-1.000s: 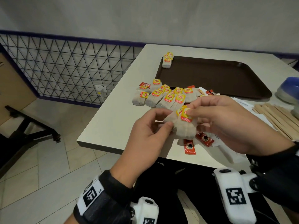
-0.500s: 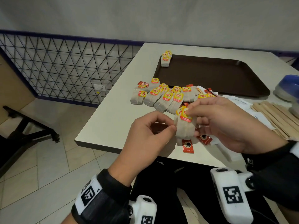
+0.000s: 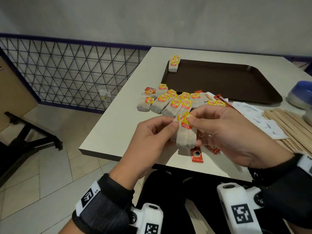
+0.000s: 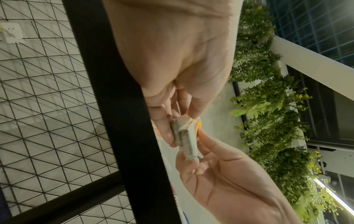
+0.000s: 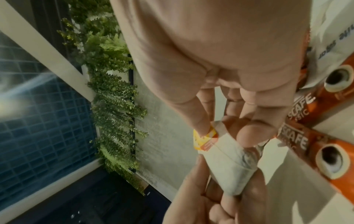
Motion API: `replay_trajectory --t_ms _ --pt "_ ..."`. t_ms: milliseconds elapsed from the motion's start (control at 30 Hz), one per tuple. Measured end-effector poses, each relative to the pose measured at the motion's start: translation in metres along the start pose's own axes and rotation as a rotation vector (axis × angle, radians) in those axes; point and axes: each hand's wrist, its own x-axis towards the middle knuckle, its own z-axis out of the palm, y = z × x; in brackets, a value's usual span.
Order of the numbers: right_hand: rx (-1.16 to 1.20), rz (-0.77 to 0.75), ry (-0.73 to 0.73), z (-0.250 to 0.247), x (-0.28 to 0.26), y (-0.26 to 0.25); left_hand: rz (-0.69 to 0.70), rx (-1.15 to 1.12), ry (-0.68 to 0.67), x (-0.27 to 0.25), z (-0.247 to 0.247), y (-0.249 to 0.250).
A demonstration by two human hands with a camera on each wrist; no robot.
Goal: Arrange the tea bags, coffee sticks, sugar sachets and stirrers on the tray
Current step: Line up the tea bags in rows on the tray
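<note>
A small stack of tea bags (image 3: 185, 135) with yellow and red tags is held upright above the table's near edge. My left hand (image 3: 168, 125) pinches its left side and my right hand (image 3: 194, 125) pinches its tagged top. The left wrist view shows the held tea bags (image 4: 184, 136) edge-on between both hands; the right wrist view shows the held tea bags (image 5: 228, 160) under my thumb. A brown tray (image 3: 219, 81) lies further back, with a few tea bags (image 3: 173, 64) stacked at its far left corner. Loose tea bags (image 3: 168, 103) lie in a row before the tray. Red coffee sticks (image 3: 196, 154) lie under my hands.
White sugar sachets (image 3: 263, 124) and a bundle of wooden stirrers (image 3: 290, 122) lie at the right. A blue and grey object (image 3: 300, 95) stands at the right edge. The table's left edge (image 3: 108, 115) drops to a tiled floor with a wire fence (image 3: 67, 73).
The stack of tea bags has been squared up between my hands and turned more upright. My hands stayed over the near edge.
</note>
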Motion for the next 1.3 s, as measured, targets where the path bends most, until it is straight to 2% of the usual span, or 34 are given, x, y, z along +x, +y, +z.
replay_trajectory --t_ms 233,533,800,933,1100,1300 --pt "-0.152 -0.105 0.064 0.004 -0.001 0.002 -0.013 -0.067 0.067 0.002 0.0 -0.004" --pt "-0.285 -0.199 0.043 -0.004 -0.007 0.001 -0.04 -0.054 0.119 0.004 0.001 -0.006" --pt "-0.2 -0.349 -0.132 -0.011 -0.018 -0.018 -0.046 -0.033 0.075 0.004 0.002 -0.004" --pt "-0.22 -0.352 -0.164 -0.006 -0.007 -0.018 -0.052 -0.031 0.062 0.003 0.0 -0.003" --pt "-0.121 -0.242 -0.275 -0.022 -0.007 -0.023 -0.066 -0.06 0.057 0.004 0.0 -0.004" --pt "-0.31 -0.288 -0.166 -0.012 0.0 -0.018 -0.018 -0.012 0.016 0.003 -0.002 -0.008"
